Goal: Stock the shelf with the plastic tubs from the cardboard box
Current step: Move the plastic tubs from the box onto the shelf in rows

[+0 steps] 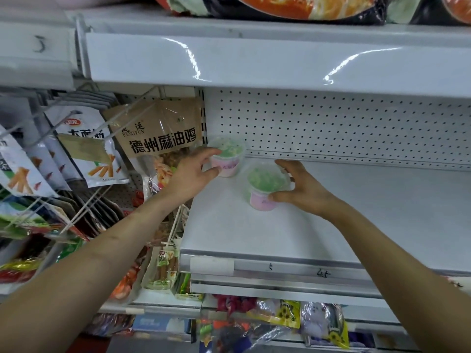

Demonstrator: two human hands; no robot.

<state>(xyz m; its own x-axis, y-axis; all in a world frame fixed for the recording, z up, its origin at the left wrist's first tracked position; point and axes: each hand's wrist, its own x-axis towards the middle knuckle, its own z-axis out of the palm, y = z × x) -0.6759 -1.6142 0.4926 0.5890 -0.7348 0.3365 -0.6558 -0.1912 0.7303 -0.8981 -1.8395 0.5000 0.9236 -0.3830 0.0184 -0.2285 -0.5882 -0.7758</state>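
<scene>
A person's left hand (193, 171) is curling its fingers round the rear tub (225, 159) close to the pegboard (331, 123). The right hand (303, 189) is clasping the front tub (263, 187) farther out from the pegboard on the shelf (356, 212). Seating both flat and snug looks wisest.

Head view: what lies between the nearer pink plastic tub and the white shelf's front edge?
Nothing: the head view shows only bare white metal shelf between the nearer pink plastic tub and that edge.
</scene>
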